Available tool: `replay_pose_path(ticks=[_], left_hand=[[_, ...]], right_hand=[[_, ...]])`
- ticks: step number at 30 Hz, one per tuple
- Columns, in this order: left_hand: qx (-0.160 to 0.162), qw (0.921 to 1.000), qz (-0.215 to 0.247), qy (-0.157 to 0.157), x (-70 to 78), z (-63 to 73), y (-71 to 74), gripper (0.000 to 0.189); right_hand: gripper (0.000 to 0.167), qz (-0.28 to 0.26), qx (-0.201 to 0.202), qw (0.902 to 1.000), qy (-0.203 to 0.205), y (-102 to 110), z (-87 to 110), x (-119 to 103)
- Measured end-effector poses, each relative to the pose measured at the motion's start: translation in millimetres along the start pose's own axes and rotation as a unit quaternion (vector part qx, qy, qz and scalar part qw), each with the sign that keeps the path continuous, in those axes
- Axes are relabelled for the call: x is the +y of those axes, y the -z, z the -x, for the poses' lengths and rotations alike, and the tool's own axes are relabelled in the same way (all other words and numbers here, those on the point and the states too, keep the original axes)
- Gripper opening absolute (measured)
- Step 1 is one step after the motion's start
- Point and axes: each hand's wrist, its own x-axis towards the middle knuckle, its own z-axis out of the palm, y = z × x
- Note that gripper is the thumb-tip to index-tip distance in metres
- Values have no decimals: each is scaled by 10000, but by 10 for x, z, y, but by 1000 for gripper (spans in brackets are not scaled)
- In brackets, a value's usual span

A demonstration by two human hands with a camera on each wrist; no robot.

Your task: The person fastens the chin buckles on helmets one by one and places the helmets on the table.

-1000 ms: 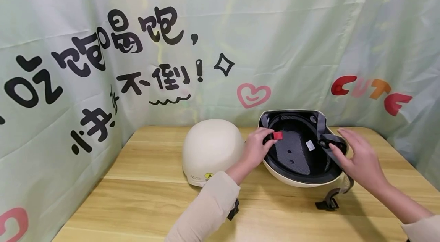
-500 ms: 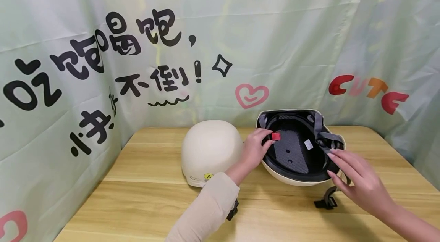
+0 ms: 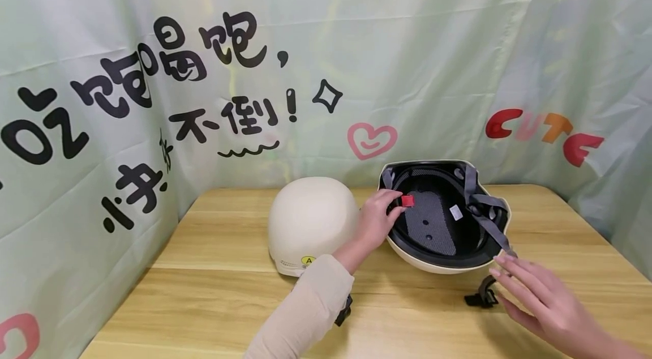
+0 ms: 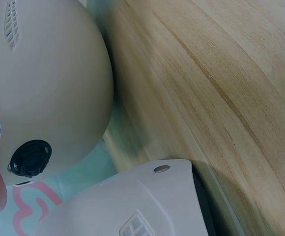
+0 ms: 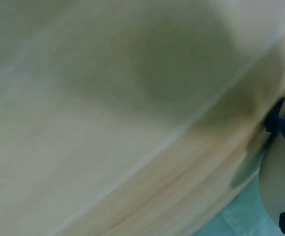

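An upturned cream helmet [image 3: 443, 263] lies at the right of the table, its black padded inside facing the camera. At its left rim my left hand [image 3: 374, 220] pinches a buckle [image 3: 407, 201] whose red tab sticks out past the fingertips. Grey straps [image 3: 491, 229] cross the helmet's right side and pass over its rim. Lower right, my right hand [image 3: 552, 302] has its fingers extended, fingertips right at the strap where it leaves the rim. A black clip [image 3: 481, 298] on the strap end lies on the table beside those fingers. In the left wrist view the helmet's shell [image 4: 54, 83] shows a round black fitting.
A second cream helmet [image 3: 312, 223] stands dome up to the left, with a yellow label; a black buckle [image 3: 343, 311] from it shows past the left sleeve. The wooden table [image 3: 204, 291] ends at a printed cloth backdrop [image 3: 433, 64].
My right hand has moved from the straps on the helmet's right side down toward the front right, outside the rim. My left hand keeps its pinch on the red-tabbed buckle.
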Motion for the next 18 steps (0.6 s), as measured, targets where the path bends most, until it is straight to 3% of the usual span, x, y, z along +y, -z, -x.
replay_pose_path(ticks=[3, 5, 8, 10, 13, 18], left_hand=[[-23, 10000, -3, 7, 6, -5, 7, 27], [-34, 10000, 24, 23, 7, -4, 14, 27], [-25, 10000, 20, 13, 6, -3, 21, 27], [-27, 10000, 60, 15, 2, -1, 21, 27], [-2, 10000, 32, -32, -2, 0, 18, 27], [38, 9999, 36, -102, 1, 1, 20, 26]], right_hand=[[34, -44, -418, 9988, 260, 42, 72, -61], [38, -93, -1011, 9941, 392, 85, 145, -97], [53, -169, -2055, 9775, 454, 159, 275, -124], [62, -138, -2450, 9675, 608, 169, 354, -104], [69, -122, -2636, 9612, 806, 149, 440, -51], [53, 45, -2615, 9571, 1247, 91, 519, 39]])
